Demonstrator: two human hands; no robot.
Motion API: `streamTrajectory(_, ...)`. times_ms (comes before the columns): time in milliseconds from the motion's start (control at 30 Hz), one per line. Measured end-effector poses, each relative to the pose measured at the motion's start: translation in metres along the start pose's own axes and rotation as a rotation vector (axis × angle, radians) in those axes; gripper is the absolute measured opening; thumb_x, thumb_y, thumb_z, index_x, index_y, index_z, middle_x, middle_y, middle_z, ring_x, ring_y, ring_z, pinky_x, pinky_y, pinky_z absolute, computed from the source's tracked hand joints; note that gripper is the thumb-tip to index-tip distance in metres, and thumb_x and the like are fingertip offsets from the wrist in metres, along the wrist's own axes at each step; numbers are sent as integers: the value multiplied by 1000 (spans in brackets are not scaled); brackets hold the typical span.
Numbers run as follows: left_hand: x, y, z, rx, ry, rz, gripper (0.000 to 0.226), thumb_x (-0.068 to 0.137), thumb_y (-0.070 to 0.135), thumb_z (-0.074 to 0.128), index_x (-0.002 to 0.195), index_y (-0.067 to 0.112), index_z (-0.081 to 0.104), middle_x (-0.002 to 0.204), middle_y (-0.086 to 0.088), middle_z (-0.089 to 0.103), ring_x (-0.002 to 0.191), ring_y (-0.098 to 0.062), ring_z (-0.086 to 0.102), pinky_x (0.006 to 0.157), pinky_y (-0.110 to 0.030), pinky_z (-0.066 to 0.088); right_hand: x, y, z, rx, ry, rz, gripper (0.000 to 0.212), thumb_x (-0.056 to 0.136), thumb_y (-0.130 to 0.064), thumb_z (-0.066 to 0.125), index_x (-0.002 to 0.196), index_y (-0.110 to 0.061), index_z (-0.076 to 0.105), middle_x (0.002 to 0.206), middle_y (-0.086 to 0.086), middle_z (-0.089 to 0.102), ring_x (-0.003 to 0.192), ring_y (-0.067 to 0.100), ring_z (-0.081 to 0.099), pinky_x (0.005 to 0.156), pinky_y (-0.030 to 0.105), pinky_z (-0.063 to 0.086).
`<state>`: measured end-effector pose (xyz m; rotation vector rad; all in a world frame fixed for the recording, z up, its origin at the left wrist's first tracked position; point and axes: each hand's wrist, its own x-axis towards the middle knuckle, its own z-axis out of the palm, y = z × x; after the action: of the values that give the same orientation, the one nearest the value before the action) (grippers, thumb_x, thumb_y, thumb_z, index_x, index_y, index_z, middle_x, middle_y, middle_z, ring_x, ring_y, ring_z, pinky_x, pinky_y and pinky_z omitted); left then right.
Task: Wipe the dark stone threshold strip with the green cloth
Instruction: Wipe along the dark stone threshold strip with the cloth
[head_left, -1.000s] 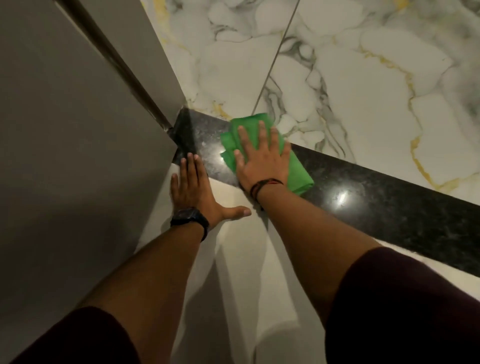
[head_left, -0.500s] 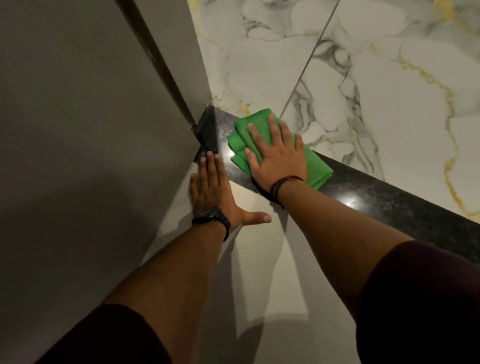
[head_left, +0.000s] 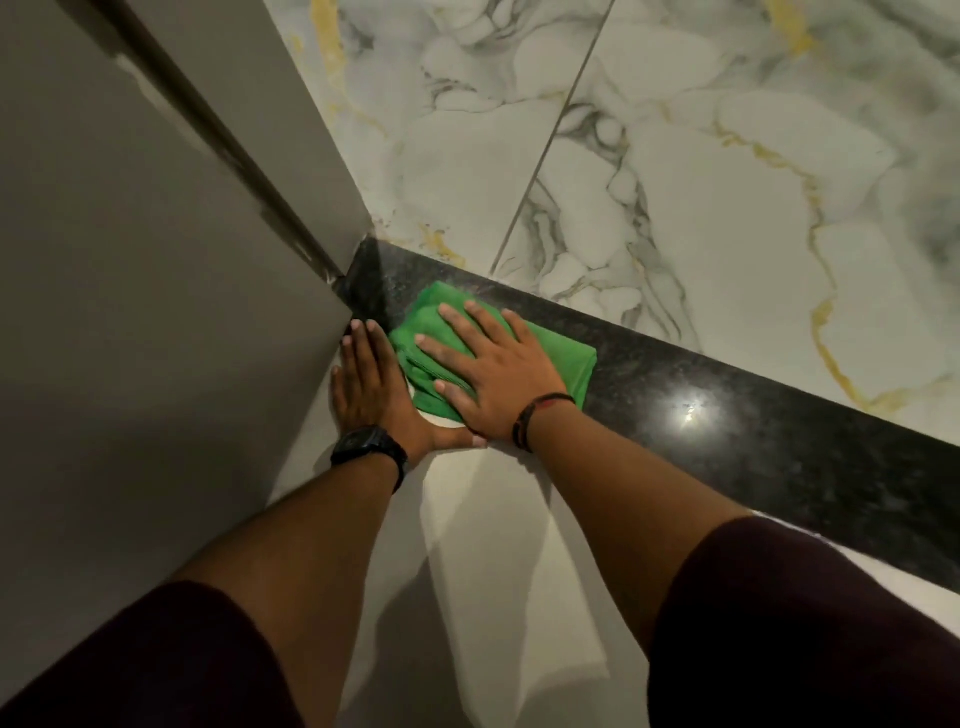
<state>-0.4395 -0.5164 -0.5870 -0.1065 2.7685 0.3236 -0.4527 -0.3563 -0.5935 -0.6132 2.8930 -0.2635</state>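
Since a second ago the green cloth (head_left: 566, 358) has slid along the strip toward the wall corner, and the right hand (head_left: 493, 374) on it now lies just beside the left hand (head_left: 371, 389), where a gap showed before. Largest in view is the matte grey wall (head_left: 130, 312) on the left, broken by a dark vertical groove that runs down to the floor. Beyond it spreads glossy marble-look floor tile (head_left: 727, 208), white with grey and gold veins and a thin straight grout line. Across the middle runs the dark stone threshold strip (head_left: 753, 441), long, narrow, speckled black and polished enough to throw back a bright spot of light. On the near side lies plain pale floor (head_left: 519, 571), smooth and shadowed by the arms. Both forearms reach forward out of dark maroon sleeves. The cloth, soft and folded into a rough rectangle, sits on the strip near the corner, its near edge overhanging onto the pale floor. The right hand presses flat on it, fingers spread, no grip closed around it. The left hand is released too, laid palm-down on the pale floor with fingertips at the wall's foot. A black watch (head_left: 369, 447) circles the left wrist, a thin dark band (head_left: 540, 415) the right.
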Motion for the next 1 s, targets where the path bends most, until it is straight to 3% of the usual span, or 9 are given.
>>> streamTrajectory(133,4,-2,3,86,-36,10,175,6,107,32,143,18,-30,159,-5,-23,143,-21,-25,117,-45,-7,-41,32,-1,4,35,78,54,95,-57,19,147,-46,12,161,-3,10,146,21,4,117,50,3)
streamTrajectory(233,9,-2,4,126,-46,41,175,4,107,28,141,18,-34,158,-5,-25,142,-24,-27,117,-46,-8,-46,39,-2,28,101,335,55,94,-57,19,147,-45,11,161,0,6,146,23,3,117,50,5)
streamTrajectory(400,31,4,-3,268,-38,286,169,9,109,26,139,21,-38,154,-3,-31,139,-24,-29,111,-44,-14,-14,18,0,98,147,622,56,95,-53,18,148,-42,7,161,6,2,146,29,1,116,54,3)
streamTrajectory(733,34,12,-8,340,-100,270,167,6,107,34,132,31,-45,156,-2,-32,140,-22,-30,115,-48,-8,-64,25,5,66,91,378,57,96,-52,20,149,-41,2,161,2,0,146,25,-4,116,52,-2)
streamTrajectory(900,31,24,-8,394,-37,358,164,20,109,30,144,21,-30,159,-6,-23,144,-22,-22,117,-45,-9,-100,44,7,89,114,431,55,96,-54,19,148,-42,7,161,2,4,146,24,0,116,52,1)
streamTrajectory(1000,31,49,3,358,-31,486,154,29,108,31,145,26,-27,160,0,-20,144,-20,-21,117,-44,-7,-115,69,3,98,146,577,56,95,-56,19,148,-43,8,161,4,5,146,25,3,116,53,4)
